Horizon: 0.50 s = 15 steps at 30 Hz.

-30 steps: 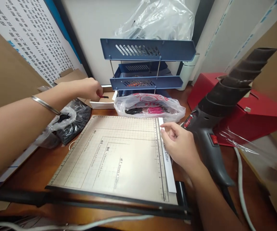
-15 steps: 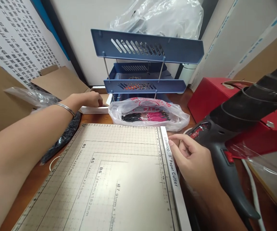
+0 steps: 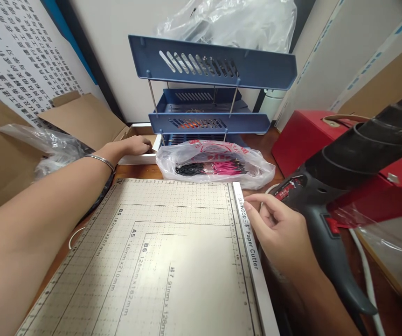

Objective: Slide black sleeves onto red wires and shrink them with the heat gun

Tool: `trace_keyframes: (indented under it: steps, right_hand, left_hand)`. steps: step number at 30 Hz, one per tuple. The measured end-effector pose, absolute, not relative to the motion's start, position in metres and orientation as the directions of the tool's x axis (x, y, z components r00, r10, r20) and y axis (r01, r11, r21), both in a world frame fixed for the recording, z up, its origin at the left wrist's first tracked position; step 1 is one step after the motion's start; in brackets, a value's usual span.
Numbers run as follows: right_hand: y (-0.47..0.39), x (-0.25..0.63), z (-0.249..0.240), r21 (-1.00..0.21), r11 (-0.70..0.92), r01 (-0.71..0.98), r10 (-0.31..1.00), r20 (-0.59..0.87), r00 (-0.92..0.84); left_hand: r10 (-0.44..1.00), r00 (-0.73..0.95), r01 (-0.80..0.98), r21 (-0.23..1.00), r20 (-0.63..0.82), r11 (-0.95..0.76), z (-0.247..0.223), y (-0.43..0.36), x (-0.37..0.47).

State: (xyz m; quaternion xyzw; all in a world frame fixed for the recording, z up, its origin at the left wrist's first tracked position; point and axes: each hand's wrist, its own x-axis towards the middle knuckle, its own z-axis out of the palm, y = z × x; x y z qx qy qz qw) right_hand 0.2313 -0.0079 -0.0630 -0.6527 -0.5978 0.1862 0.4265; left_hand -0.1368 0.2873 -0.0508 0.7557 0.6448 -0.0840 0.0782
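Observation:
My left hand [image 3: 138, 145] reaches over the paper cutter's far left corner into an open white-edged cardboard box [image 3: 141, 159]. Its fingertips point down inside the box, and whatever they touch is hidden. Beside the white edge strip of the paper cutter [image 3: 187, 261], my right hand [image 3: 278, 224] is closed, thumb and forefinger together at the strip; anything between them is too small to make out. A clear plastic bag [image 3: 260, 170] behind the cutter holds black wires [image 3: 190, 169] and pink wires [image 3: 226, 167].
A blue tiered rack [image 3: 215, 65] stands at the back with plastic bags on top. To the right are a black heat gun [image 3: 341, 252] and a red metal box [image 3: 299, 135]. Crumpled clear plastic [image 3: 57, 149] lies at the left.
My left hand has shifted slightly, its wrist and fingers turned flatter over the box. My right hand stays at the cutter's strip. The view has moved a little.

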Motion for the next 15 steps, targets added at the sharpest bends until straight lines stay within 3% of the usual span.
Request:
trace_keyframes:
  steps: [8, 15]
  right_hand:
    - [-0.0082, 0.2307, -0.0631, -0.799, 0.059, 0.599, 0.942, 0.244, 0.232]
    - [-0.0083, 0.2294, -0.0612, -0.791, 0.047, 0.610, 0.937, 0.247, 0.248]
  left_hand:
    - [0.987, 0.131, 0.991, 0.055, -0.097, -0.126, -0.0512, 0.2892, -0.1429]
    - [0.970, 0.150, 0.985, 0.119, -0.192, -0.128, -0.0546, 0.2940, -0.1418]
